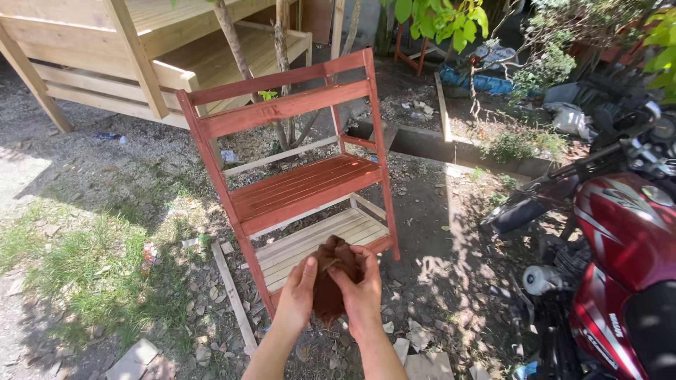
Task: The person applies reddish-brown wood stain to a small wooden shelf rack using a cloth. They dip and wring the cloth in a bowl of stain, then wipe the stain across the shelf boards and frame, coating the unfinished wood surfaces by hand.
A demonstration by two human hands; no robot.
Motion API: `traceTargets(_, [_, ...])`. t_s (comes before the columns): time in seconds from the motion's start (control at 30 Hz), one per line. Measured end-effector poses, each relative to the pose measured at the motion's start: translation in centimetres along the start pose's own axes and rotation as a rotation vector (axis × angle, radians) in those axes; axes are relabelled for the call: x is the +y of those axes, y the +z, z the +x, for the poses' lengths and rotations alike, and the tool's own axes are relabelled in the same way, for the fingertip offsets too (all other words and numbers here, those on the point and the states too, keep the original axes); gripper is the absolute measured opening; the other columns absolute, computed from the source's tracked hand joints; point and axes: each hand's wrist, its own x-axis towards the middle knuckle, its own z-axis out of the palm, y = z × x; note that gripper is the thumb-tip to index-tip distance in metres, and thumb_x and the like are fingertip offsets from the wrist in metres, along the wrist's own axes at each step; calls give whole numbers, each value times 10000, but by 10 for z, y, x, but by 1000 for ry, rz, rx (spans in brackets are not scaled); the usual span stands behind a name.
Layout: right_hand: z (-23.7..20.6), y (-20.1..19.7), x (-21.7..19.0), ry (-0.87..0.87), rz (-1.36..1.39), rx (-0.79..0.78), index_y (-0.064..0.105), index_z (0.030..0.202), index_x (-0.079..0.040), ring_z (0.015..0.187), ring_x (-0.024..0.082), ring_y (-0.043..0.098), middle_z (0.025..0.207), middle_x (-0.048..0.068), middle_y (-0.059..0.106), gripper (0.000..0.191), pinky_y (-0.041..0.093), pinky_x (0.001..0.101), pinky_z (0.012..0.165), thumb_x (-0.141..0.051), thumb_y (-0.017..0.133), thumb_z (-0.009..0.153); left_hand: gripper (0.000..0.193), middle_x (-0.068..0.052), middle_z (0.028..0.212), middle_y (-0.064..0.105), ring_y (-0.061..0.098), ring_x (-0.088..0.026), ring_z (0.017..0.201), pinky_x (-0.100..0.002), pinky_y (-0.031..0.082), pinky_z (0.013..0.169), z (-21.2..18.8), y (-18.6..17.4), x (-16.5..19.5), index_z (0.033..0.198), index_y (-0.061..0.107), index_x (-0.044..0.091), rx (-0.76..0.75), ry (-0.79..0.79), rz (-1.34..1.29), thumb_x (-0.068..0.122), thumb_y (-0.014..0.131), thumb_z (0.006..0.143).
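Reddish-brown stain marks most of what is seen, so the shelf (299, 184) is taken as landmark. Far to its left, grass (84, 267) and gravel are lit by sun; behind it on that side, an unpainted wooden frame (113, 63) is stood on the ground. The shelf itself is set upright in the open on dirt, probably so that every side can be reached: its uprights, top rails and middle tier are coloured red-brown, while its lowest tier is left as bare pale wood. Just in front of that bare tier a stained rag (332, 278) is held up by both hands. The left hand (297, 295) has its fingers closed on the rag's left edge, and the right hand (362, 292) has its fingers clamped on the right edge; the cloth appears to be bunched between them, perhaps for a fresh fold. To the shelf's right, a red motorbike (620, 267) is parked.
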Motion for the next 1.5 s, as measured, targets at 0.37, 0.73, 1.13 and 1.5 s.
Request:
traceTargets(0.37, [-153, -39, -78, 33, 364, 34, 536, 1306, -99, 1099, 221, 635, 1236, 115, 612, 327, 524, 380, 913, -166, 507, 987, 529, -181, 1387, 532, 547, -384, 1308, -440, 451, 1061, -170, 60, 62, 1378, 542, 141, 24, 55, 228, 501, 439, 1004])
traceTargets(0.73, [-345, -2, -104, -69, 518, -67, 520, 1360, -22, 1207, 291, 636, 1305, 163, 625, 567, 507, 429, 1052, 29, 363, 817, 371, -230, 1261, 652, 642, -373, 1181, -428, 490, 995, -307, -25, 48, 1222, 612, 34, 36, 240, 136, 318, 498, 1013])
traceTargets(1.13, [-525, -36, -159, -53, 380, 174, 568, 1338, -33, 1212, 245, 647, 1313, 112, 654, 534, 539, 436, 1016, 47, 421, 831, 195, -112, 1020, 682, 647, -197, 927, -355, 532, 829, -481, -37, 112, 1115, 561, 67, -189, 34, 22, 207, 610, 989])
traceTargets(1.5, [-639, -178, -197, -183, 213, 470, 577, 1398, -27, 1094, 206, 668, 1245, 126, 685, 508, 560, 362, 915, 80, 598, 902, 196, -55, 1091, 700, 646, -166, 974, -362, 543, 839, -599, 81, 103, 1128, 542, 95, -447, -57, -168, 264, 537, 1027])
